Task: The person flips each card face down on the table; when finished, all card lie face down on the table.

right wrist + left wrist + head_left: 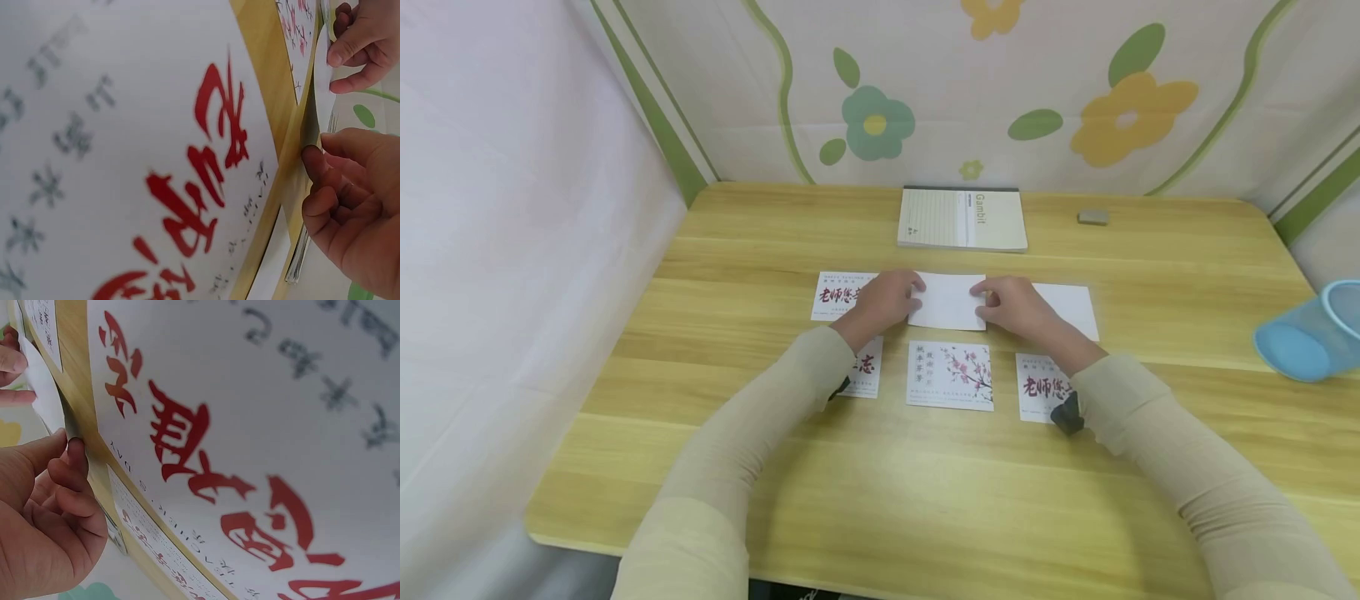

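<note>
Currently, left hand point(884, 298) pinches left edge of white card point(950, 302) between thumb and finger; right hand point(1017, 307) pinches right edge likewise. White card sits blank face up, in far row, between red-lettered card point(832, 297) and second blank card point(1069, 308). Blossom card point(950, 375) lies just beside, near side. Notebook point(961, 220) beyond.

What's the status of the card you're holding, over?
Left grip and right grip pinching opposite ends. White card blank face up, ends raised off table. Notebook beyond, clear of both.
</note>
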Demonstrator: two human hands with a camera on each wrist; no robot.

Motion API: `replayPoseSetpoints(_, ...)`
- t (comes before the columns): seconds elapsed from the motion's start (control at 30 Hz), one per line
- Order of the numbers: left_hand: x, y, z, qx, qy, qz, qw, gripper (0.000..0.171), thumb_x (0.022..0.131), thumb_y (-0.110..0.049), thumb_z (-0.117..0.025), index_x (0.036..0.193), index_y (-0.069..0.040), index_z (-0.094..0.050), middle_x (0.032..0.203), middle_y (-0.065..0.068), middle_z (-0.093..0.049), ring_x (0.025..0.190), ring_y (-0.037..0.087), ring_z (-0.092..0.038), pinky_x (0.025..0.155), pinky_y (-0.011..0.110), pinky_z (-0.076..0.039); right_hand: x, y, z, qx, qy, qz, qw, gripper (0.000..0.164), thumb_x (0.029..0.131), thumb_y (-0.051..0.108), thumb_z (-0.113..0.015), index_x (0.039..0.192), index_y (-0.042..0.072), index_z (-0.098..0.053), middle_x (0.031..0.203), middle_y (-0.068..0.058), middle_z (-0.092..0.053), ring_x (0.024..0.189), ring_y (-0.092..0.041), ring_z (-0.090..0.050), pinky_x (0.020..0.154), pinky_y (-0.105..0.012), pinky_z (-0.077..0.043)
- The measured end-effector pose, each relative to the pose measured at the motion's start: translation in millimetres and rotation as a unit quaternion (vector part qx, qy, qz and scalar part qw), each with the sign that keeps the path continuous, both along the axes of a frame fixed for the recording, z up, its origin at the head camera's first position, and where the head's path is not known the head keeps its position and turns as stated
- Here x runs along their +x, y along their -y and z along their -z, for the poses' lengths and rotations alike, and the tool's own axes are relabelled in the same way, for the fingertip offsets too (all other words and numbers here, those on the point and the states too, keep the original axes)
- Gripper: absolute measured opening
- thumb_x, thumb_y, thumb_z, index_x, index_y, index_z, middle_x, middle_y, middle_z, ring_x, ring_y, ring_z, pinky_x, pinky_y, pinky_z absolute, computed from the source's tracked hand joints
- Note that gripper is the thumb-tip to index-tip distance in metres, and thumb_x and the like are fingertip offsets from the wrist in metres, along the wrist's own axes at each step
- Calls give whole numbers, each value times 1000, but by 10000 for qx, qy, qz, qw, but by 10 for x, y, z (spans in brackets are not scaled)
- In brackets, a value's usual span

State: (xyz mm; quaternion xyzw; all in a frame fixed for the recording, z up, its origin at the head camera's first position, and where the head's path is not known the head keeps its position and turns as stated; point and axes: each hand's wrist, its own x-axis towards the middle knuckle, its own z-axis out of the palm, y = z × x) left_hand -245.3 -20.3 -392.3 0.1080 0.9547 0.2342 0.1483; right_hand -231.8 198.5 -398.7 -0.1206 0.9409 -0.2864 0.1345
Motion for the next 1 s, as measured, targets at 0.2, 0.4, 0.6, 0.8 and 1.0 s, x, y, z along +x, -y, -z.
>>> replayPoseSetpoints(0.2,21,1,-4,-14,-34,61,10000,30,90,-24,-59,119,-19,-59,106,-2,-61,89,13,-55,69,28,-46,3,-8,-1,52,-11,-55,10000,36,85,12,-63,121,6,-59,77,-7,-57,66,-21,-51,60,-32,-43)
replayPoseSetpoints(0.4,47,2,-10,-41,-77,106,9999,30,91,-25,-58,121,-19,-58,105,-2,-61,84,12,-55,65,27,-46,-1,-27,-9,112,23,-148,9998,36,86,13,-63,121,6,-59,79,-8,-58,68,-21,-52,62,-32,-44)
replayPoseSetpoints(0.6,71,4,-28,-60,-60,43,10000,32,90,-25,-59,121,-18,-58,101,-1,-60,78,15,-55,60,27,-45,-8,-27,-3,125,-59,-199,9997,34,85,13,-62,118,4,-60,75,-8,-56,64,-20,-49,59,-31,-42)
replayPoseSetpoints(0.8,63,140,-90,-15,-154,-110,9998,34,94,-27,-52,126,-19,-55,115,1,-60,92,18,-57,68,30,-48,-18,-12,-14,77,-156,-133,9998,33,87,14,-61,119,7,-59,76,-8,-56,64,-21,-49,57,-32,-42)
replayPoseSetpoints(1.0,19,507,-176,72,-220,-684,9974,38,91,-29,-57,127,-18,-53,101,4,-62,83,20,-58,66,34,-48,-30,152,-65,-157,-260,-144,9994,34,89,15,-59,122,9,-57,91,-10,-59,75,-22,-54,63,-33,-47)
